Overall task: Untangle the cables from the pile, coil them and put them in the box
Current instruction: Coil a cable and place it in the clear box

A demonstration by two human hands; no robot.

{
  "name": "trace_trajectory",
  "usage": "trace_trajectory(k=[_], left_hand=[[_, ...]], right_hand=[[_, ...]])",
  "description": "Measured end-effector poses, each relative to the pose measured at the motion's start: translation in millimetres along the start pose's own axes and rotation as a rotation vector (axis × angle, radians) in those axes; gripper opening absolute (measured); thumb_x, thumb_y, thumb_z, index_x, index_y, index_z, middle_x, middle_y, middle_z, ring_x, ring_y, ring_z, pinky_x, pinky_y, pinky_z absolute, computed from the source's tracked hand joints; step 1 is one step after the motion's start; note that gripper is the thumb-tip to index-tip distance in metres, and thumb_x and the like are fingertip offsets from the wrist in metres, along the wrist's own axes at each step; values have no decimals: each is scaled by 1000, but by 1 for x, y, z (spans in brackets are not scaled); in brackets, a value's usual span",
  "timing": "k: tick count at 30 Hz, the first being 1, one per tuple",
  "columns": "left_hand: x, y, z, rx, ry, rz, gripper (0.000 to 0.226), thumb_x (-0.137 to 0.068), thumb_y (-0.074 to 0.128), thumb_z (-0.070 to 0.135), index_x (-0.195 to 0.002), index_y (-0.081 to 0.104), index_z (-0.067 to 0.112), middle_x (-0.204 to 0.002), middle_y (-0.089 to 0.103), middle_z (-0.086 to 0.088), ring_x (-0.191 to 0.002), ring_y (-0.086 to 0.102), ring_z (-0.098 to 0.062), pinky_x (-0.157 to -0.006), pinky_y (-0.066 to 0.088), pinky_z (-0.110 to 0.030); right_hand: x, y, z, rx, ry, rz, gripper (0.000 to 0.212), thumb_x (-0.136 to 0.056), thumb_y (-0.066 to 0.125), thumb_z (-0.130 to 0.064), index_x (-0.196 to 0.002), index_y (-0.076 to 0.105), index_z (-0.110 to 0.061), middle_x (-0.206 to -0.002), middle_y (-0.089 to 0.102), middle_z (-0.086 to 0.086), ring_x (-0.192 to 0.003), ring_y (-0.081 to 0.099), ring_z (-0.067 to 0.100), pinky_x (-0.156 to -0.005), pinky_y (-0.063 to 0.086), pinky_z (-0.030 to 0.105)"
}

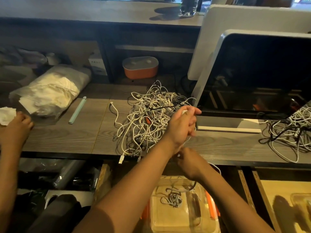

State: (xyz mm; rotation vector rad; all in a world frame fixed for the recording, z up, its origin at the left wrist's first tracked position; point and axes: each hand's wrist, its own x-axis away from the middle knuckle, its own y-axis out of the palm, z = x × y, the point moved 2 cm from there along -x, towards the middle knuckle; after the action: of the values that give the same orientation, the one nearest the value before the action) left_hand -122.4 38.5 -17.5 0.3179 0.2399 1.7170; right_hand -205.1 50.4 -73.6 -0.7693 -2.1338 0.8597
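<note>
Here, my left hand (pixel 183 125) curls round the white cable (pixel 186 141) just right of the pile (pixel 148 118). My right hand (pixel 190 162) pinches it nearer me. The cable runs fore-and-aft between my hands, and the box (pixel 210 221) lies below them, nearest the right.

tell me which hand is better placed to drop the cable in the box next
Probably the right hand: it holds the white cable right above the box, while the left hand grips it higher up, by the pile.
</note>
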Motion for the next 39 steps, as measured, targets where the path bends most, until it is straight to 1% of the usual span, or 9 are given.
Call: trace_trajectory(k=[2, 7, 14, 22, 27, 30, 33, 36, 39], left_hand=[[-7, -7, -2, -299, 146, 86, 20, -101, 38, 18, -88, 52, 15, -63, 41, 5, -44, 38, -1, -43, 30, -13], [-19, -24, -18, -1108, 283, -92, 17, -99, 43, 27, -101, 51, 12, -99, 46, -1, -90, 43, -10, -76, 36, -29], [-9, -41, -30, -1292, 91, -190, 31, -95, 39, 49, -96, 51, 21, -98, 42, 1, -98, 41, -15, -76, 36, -33], [10, -36, -34, -1629, 173, -336, 39, -91, 51, 51, -124, 54, 32, -116, 61, 5, -101, 57, -16, -83, 42, -30], [14, -39, -41, -1082, -139, -284, 33, -98, 47, 22, -130, 54, 28, -99, 64, 0, -72, 54, -12, -69, 47, -25], [19, -31, -35, -324, -278, -170, 36, -99, 42, 9, -133, 49, 12, -122, 60, -6, -105, 58, -12, -90, 47, -23], [19, -15, -26, 83, -227, -138, 37, -100, 35, 10, -135, 44, 6, -128, 58, -5, -124, 50, -14, -105, 38, -28], [14, -5, -20, 113, -145, -58, 26, -101, 33, 12, -119, 52, 15, -90, 66, -3, -83, 65, -10, -76, 51, -21], [8, -6, -18, -157, -20, 96, 17, -101, 38, 16, -96, 54, 22, -70, 50, 4, -53, 48, -2, -51, 44, -20]], right_hand=[[4, 0, -7, 31, -18, 0, 19, -94, 50, -23, -107, 61, -15, -108, 65, 6, -95, 61, 22, -82, 52, 39], [18, -17, -9, -77, -14, 67, 18, -97, 45, -20, -109, 59, -18, -107, 65, 2, -96, 60, 17, -83, 50, 34], [36, -67, 15, -435, 106, 56, 17, -96, 50, -18, -90, 66, -18, -70, 57, -1, -40, 47, -3, -41, 35, 11], [38, -83, 28, -682, 80, 418, 9, -86, 63, -12, -79, 68, -13, -49, 56, -9, -40, 47, -1, -37, 33, 9], [33, -73, 34, -639, 67, 498, 10, -86, 65, -15, -77, 68, -17, -66, 61, -3, -49, 53, -2, -42, 37, 10], [28, -56, 38, -641, 150, 454, 19, -86, 61, -30, -79, 67, -14, -61, 58, -2, -46, 48, 2, -42, 35, 13], [23, -36, 23, -475, 131, 264, 42, -89, 41, -47, -75, 62, -14, -58, 55, 1, -47, 47, 8, -50, 39, 22], [23, -29, 0, -107, 1, 106, 28, -102, 35, -24, -80, 52, -18, -77, 60, 3, -70, 58, 15, -67, 48, 30], [24, -31, -10, -112, -23, 21, 29, -103, 32, -24, -83, 53, -22, -90, 61, 3, -79, 57, 14, -75, 48, 31]])
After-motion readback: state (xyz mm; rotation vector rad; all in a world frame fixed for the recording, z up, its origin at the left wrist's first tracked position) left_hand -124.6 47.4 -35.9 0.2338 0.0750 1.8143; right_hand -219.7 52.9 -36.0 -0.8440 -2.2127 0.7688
